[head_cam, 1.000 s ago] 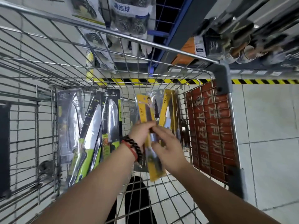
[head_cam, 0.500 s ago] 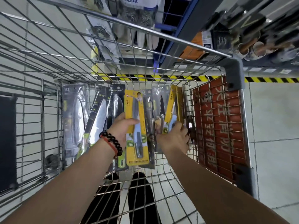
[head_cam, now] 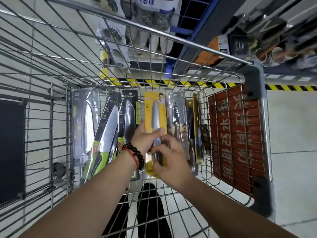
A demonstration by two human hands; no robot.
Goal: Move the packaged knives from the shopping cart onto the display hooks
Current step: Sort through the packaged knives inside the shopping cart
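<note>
Head | yellow knife pack (head_cam: 155, 115), blade visible | left hand (head_cam: 145, 136) grips it | right hand (head_cam: 169, 157) pinches it

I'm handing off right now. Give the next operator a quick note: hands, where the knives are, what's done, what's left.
Left hand grips the yellow-carded knife pack mid-card, inside the shopping cart.
Right hand pinches the same pack's lower end.
Other knife packs stand in the cart: green-handled knife to the left, serrated knife pack to the right.
Done: no hung pack is visible.
Left: lift this pack onto a display hook, then the rest.
</note>
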